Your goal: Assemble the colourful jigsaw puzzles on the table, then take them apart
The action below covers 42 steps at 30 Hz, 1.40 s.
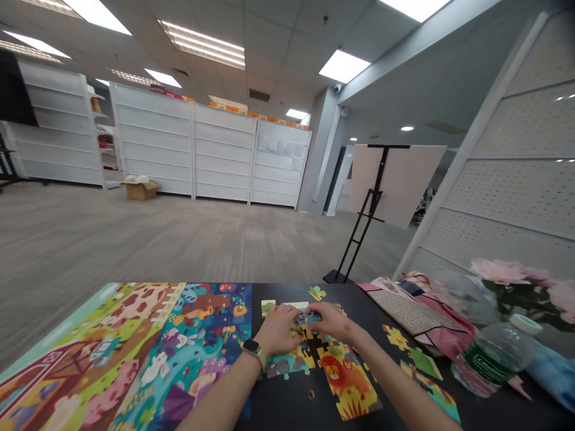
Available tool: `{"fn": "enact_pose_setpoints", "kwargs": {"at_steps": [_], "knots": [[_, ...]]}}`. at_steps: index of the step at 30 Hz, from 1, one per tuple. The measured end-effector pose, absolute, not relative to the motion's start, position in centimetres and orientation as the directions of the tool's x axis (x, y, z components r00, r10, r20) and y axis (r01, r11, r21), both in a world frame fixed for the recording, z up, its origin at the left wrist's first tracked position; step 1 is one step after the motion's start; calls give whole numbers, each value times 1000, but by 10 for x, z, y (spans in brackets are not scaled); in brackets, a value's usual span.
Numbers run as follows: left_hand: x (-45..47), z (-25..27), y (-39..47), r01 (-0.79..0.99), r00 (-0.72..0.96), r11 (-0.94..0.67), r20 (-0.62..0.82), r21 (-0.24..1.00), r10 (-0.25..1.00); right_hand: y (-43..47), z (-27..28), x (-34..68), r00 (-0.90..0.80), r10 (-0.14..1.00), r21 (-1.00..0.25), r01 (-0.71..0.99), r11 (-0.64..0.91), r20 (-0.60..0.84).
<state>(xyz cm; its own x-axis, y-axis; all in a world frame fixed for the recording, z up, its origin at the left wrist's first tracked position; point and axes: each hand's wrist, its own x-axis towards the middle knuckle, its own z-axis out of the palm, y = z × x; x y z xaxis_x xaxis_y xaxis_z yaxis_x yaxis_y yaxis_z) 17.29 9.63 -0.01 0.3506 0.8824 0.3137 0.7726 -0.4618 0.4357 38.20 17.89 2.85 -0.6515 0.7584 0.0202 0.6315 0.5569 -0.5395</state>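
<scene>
In the head view, the puzzle (pixel 287 364) lies on the black table (pixel 287 410), right of the bright panels (pixel 193 344). Both the left hand (pixel 283 329) and right hand (pixel 336 323) rest over its far part, fingers curled close together; whether either pinches a piece, I cannot tell. The pieces look like light, stiff card, probably smooth, with tabs that could bend. The lion section (pixel 348 383), near and right, is best held flat by opposite edges; the loose piece (pixel 317 293), farther off, by its sides.

Jigsaw pieces (pixel 350 386): printed cardboard by look, smooth. Tabletop (pixel 283 413): matt, smooth. Water bottle (pixel 492 359): clear, glossy plastic. Smartwatch (pixel 251 345): glossy face. Carton (pixel 140 191): matt cardboard.
</scene>
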Motion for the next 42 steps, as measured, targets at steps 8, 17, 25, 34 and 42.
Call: {"fn": "enact_pose_setpoints", "kwargs": {"at_steps": [8, 17, 25, 34, 42], "knots": [[172, 0, 97, 773, 320, -442, 322, 454, 891, 185, 18, 373, -665, 747, -485, 659, 576, -15], [174, 0, 96, 772, 409, -504, 305, 388, 860, 178, 13, 410, -524, 851, -426, 759, 492, 50], [190, 3, 89, 790, 432, -519, 303, 327, 849, 181, 7, 459, -437, 899, -477, 796, 373, -26], [193, 6, 86, 787, 458, -543, 313, 293, 832, 195, -10, 456, -328, 944, -667, 696, 265, 33], [197, -2, 88, 815, 423, -500, 290, 291, 858, 190, -7, 439, -329, 944, -655, 720, 228, -33]]}}
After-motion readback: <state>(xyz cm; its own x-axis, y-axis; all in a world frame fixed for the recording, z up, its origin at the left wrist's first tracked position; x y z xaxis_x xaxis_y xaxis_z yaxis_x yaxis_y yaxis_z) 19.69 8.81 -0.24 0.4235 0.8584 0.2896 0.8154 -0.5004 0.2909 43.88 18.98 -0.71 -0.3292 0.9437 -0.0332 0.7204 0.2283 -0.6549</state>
